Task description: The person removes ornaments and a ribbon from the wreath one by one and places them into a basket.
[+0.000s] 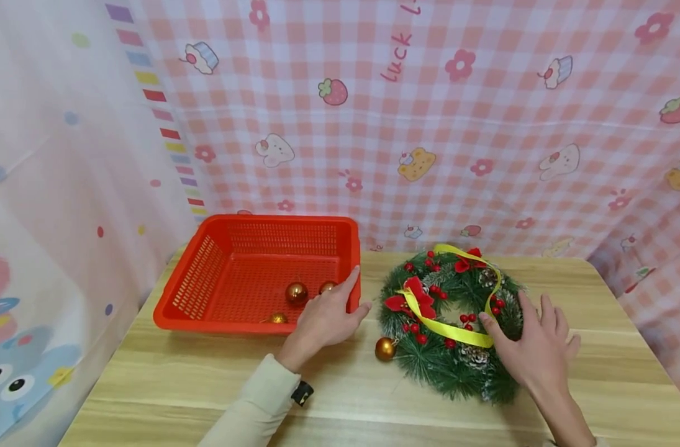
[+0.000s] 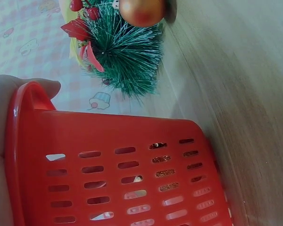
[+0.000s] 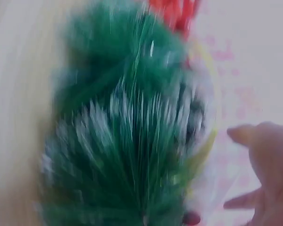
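Note:
My left hand (image 1: 327, 313) lies over the front right corner of a red plastic basket (image 1: 272, 245). Its index finger stretches toward the right rim with the thumb out to the side; the other fingers are partly hidden. Several gold baubles, among them a shiny ball (image 1: 296, 292) and a glittery one (image 1: 278, 318), lie in the basket. A green Christmas wreath (image 1: 429, 366) with red berries, poinsettias and pinecones lies flat to the right, a yellow ribbon (image 1: 457, 333) looped across it. At its right edge is my right hand (image 1: 543, 351), fingers spread, thumb near the ribbon.
One gold bauble (image 1: 385, 349) sits on the wooden table (image 1: 205, 385) by the wreath's left edge, outside the basket. A pink checked cloth (image 1: 373, 143) hangs behind the table, and a pale patterned curtain (image 1: 49, 205) hangs at the left.

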Demonstrator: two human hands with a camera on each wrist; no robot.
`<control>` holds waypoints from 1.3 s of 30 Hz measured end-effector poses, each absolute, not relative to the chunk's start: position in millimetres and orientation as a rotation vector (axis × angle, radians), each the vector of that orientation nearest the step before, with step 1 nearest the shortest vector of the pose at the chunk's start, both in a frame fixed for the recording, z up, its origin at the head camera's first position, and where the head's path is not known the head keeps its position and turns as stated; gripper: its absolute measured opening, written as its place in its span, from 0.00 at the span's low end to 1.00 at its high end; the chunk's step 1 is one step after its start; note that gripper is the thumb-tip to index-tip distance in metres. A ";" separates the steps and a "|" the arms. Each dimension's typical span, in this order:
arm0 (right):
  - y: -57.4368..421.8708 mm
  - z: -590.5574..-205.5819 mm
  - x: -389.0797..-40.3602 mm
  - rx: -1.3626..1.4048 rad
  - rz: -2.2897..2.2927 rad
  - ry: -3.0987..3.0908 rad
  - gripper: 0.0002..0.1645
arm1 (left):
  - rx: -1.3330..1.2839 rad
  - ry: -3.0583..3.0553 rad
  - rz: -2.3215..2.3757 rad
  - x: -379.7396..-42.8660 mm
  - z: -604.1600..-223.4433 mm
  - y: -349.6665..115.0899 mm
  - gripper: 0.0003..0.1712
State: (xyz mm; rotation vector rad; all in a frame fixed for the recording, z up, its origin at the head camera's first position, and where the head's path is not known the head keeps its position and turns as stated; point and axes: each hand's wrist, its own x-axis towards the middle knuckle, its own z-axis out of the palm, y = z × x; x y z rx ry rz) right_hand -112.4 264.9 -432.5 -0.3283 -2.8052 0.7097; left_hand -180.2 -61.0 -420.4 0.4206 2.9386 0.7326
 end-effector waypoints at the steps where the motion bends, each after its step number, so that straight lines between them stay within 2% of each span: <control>1: 259.6 -431.5 -110.2 -0.354 0.714 -2.811 0.56 | 0.423 2.937 0.735 -180.4 -419.8 -61.1 0.44; 10: 245.7 -447.6 -122.4 -0.572 0.898 -2.941 0.70 | 0.427 2.937 0.740 -180.0 -419.8 -62.0 0.43; 39: 280.8 -468.3 -148.9 -0.183 0.761 -2.980 0.62 | 0.420 2.958 0.740 -180.4 -419.9 -61.1 0.44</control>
